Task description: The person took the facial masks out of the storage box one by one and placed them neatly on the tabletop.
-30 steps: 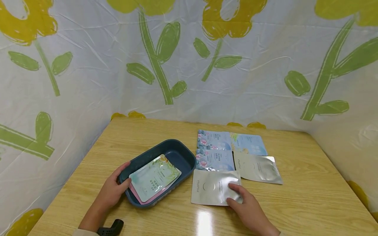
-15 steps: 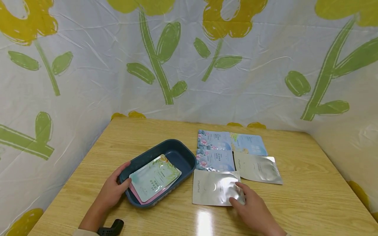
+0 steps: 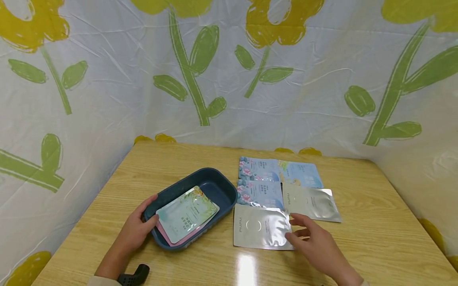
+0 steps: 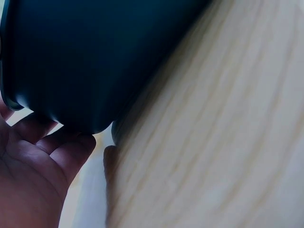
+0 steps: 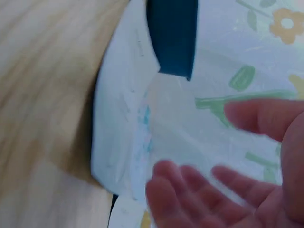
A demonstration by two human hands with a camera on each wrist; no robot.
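Note:
My left hand (image 3: 133,231) grips the near left end of a dark blue oblong bin (image 3: 219,190), thumb over the rim and fingers against the outer wall (image 4: 90,61). Inside the bin a pale green face-mask sachet (image 3: 187,216) lies over a pink one (image 3: 163,235). My right hand (image 3: 317,245) hovers at the right edge of a silver face-mask sachet (image 3: 254,234) lying flat on the table. Its thumb and fingers are spread and hold nothing. In the right wrist view, a gap shows between the fingers (image 5: 164,190) and thumb.
Beyond the front silver sachet lie another silver sachet (image 3: 310,203), two flowered blue sachets (image 3: 259,169) and a plain light-blue one (image 3: 302,174), edges close or overlapping. A flower-printed cloth (image 3: 229,79) walls the wooden table (image 3: 365,246). A black device (image 3: 135,275) sits by my left wrist.
My right hand let go of the front silver sachet and drew back to the right, its fingers spreading. The sachet shifted slightly right at first. My left hand and the bin stay put.

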